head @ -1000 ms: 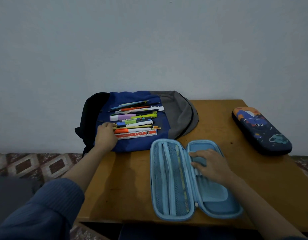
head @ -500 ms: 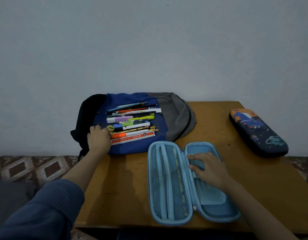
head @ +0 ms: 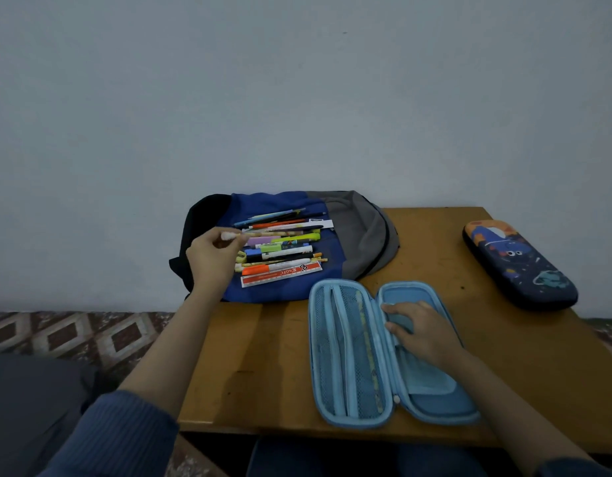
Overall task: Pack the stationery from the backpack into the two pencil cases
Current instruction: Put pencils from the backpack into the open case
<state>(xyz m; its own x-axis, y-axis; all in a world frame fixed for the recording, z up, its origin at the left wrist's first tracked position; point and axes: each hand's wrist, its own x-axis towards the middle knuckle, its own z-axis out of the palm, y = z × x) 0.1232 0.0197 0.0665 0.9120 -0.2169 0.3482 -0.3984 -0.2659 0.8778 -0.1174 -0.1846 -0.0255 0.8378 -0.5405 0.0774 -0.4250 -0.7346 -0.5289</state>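
A blue, grey and black backpack (head: 361,235) lies flat at the table's back left, with several pens, markers and a red-and-white ruler (head: 281,272) spread on it. My left hand (head: 209,258) hovers over the pile's left end and pinches a patterned pencil (head: 280,232) by its white eraser tip. An open light-blue pencil case (head: 345,352) lies in front of me. My right hand (head: 423,333) rests flat, fingers spread, on its right half. A closed dark pencil case (head: 519,268) with a space print sits at the far right.
The wooden table (head: 263,366) stands against a pale wall. Its left edge drops to a patterned tile floor (head: 73,335). Bare wood shows between the two pencil cases and left of the open case.
My left hand has lifted from the near left end of the pile and now pinches a pencil's eraser end. My right hand stays on the open case.
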